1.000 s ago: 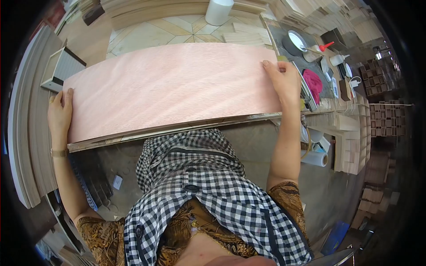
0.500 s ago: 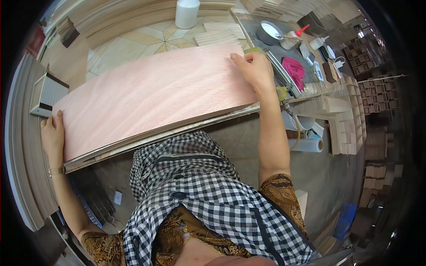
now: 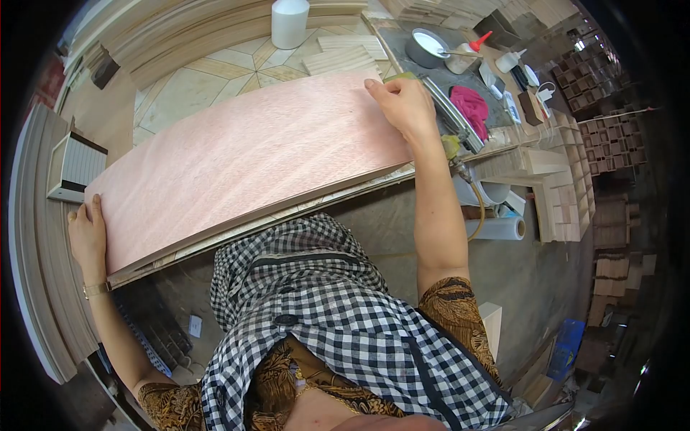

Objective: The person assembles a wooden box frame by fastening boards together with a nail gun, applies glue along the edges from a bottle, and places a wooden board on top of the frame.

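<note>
A long pinkish wooden board (image 3: 244, 165) lies across the bench in front of me, its left end nearer to my body than its right. My left hand (image 3: 89, 233) grips the left end, with the thumb on the top face. At the other end, my right hand (image 3: 406, 104) is closed on the far right corner, thumb on top and fingers over the edge. Beneath the board, a patterned bench top (image 3: 194, 85) shows along its far side. Thin pale wood pieces (image 3: 343, 56) lie just beyond the right end.
Behind the board stands a white cylindrical container (image 3: 290, 25). To the right are a bowl of white material (image 3: 427, 49), a red-tipped bottle (image 3: 463, 57), a pink cloth (image 3: 468, 109) and a metal-bodied tool (image 3: 454, 115). Long boards (image 3: 43, 237) are stacked at the left.
The view has turned, so the board now slants more and the right-hand items appear further left. Both hands keep their hold on the board's ends.
</note>
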Action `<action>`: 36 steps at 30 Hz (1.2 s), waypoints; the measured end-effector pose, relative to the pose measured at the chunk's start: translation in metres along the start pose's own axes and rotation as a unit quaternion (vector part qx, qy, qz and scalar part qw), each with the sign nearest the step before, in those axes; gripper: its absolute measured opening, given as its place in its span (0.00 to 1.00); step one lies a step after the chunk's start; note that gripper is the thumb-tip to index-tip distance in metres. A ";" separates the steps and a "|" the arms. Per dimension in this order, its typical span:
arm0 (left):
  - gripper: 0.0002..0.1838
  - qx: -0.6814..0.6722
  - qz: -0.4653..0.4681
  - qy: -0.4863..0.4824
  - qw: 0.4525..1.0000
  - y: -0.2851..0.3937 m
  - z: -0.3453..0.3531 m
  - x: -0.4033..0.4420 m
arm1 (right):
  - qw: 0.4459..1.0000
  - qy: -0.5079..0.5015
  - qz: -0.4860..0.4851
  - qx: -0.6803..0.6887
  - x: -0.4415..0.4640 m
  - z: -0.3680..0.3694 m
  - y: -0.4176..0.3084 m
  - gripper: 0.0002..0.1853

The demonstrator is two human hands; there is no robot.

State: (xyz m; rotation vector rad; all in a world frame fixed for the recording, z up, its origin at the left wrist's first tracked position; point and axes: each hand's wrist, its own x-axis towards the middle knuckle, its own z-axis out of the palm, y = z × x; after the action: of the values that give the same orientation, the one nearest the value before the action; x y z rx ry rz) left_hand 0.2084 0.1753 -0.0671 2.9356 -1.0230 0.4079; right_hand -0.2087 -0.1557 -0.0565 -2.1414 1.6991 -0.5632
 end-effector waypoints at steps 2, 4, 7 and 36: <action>0.35 0.006 0.001 0.003 1.000 -0.001 0.001 0.000 | 1.000 0.004 -0.002 0.007 0.001 0.003 0.002 0.27; 0.35 0.004 -0.003 -0.010 1.000 0.002 -0.003 -0.001 | 0.999 -0.029 0.015 0.020 0.000 -0.002 0.000 0.27; 0.35 0.006 -0.003 -0.011 1.000 0.002 -0.004 -0.002 | 0.999 -0.025 0.010 0.017 -0.002 -0.003 -0.002 0.26; 0.17 -0.691 -0.121 0.164 0.694 -0.056 0.031 -0.133 | 0.913 0.186 -0.021 0.363 -0.104 0.023 0.069 0.18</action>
State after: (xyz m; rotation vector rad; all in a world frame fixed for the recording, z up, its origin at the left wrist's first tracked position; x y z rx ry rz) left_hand 0.1497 0.2980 -0.1252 1.4723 -0.4474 0.0388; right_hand -0.2757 -0.0692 -0.1198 -1.5838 1.2923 -1.4290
